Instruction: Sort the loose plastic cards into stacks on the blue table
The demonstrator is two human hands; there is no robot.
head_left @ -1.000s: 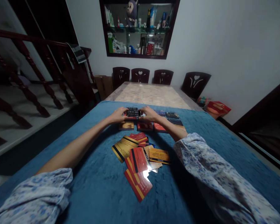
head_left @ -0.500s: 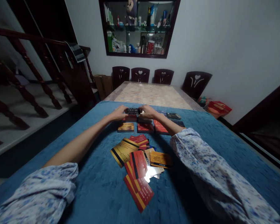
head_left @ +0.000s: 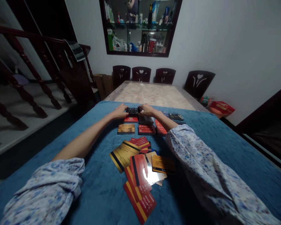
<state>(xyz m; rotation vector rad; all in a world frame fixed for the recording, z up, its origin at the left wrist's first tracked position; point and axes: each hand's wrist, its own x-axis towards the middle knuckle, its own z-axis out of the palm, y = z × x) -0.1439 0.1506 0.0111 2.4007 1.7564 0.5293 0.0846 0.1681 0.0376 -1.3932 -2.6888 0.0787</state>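
Note:
Both my arms stretch forward over a blue cloth [head_left: 100, 187]. My left hand [head_left: 120, 111] and my right hand [head_left: 146, 110] pinch the two ends of a black card [head_left: 133, 110], pressing it low at the far edge of the cloth. Below it lie a red card [head_left: 130, 119], a gold card [head_left: 126, 128] and another red card [head_left: 146, 129] in rows. More dark cards [head_left: 176, 117] sit to the right, partly behind my right forearm. A loose heap of red and gold cards [head_left: 138, 165] lies nearer to me.
The blue cloth covers the near part of a long marble-topped table [head_left: 152, 93]. Several dark wooden chairs [head_left: 141, 74] stand at its far end. A wall cabinet [head_left: 139, 26] holds bottles. A wooden stair railing [head_left: 32, 72] runs on the left. Red bags [head_left: 221, 107] lie by the right wall.
Both hands have slid slightly farther away with the black card and lowered it toward the cloth. The view has tilted, so the card heap appears lower.

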